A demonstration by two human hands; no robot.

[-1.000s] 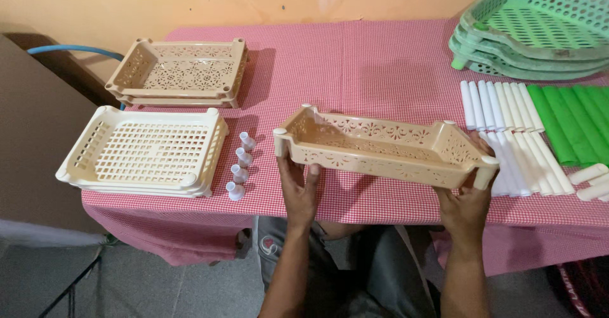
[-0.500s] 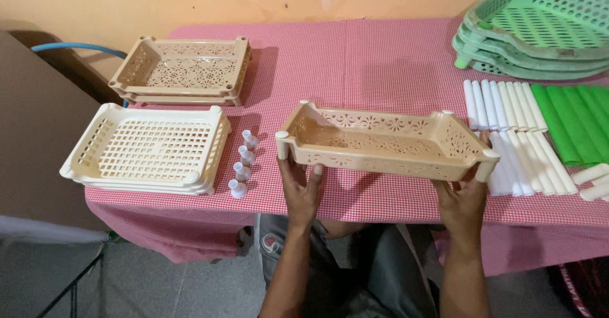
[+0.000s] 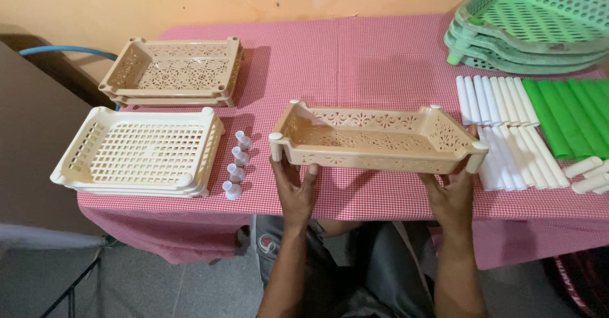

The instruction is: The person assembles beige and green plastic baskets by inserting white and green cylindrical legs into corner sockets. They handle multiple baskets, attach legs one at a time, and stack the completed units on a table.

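The tan tray (image 3: 374,137) has sunk lower, both hands' (image 3: 297,188) (image 3: 451,197) grip holding it, fingertips hidden underneath.

The green trays (image 3: 539,23) in the upper right get chopped off by the frame's top and right edges. The green tubes (image 3: 574,115) run off the right edge too. Most of both palms sits hidden under the tan tray (image 3: 374,137) at centre.
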